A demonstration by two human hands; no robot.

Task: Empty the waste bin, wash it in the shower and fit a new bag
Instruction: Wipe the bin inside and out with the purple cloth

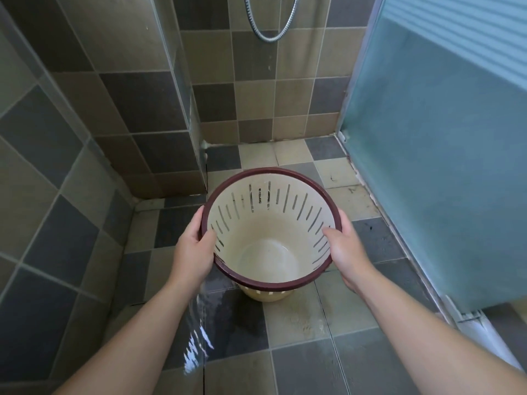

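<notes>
A cream plastic waste bin (268, 240) with slotted walls and a dark red rim is held upright above the tiled shower floor (299, 332), its mouth facing me. Nothing but a little water lies in its bottom. My left hand (194, 249) grips the rim on the left, thumb inside the bin and fingers outside. My right hand (345, 249) grips the rim on the right in the same way. No bag is in view.
A metal shower hose (268, 32) hangs on the tiled back wall. A frosted glass door (433, 166) stands at the right, its frame reaching the floor. A clear glass panel (182, 104) stands at the left. The floor below the bin is wet.
</notes>
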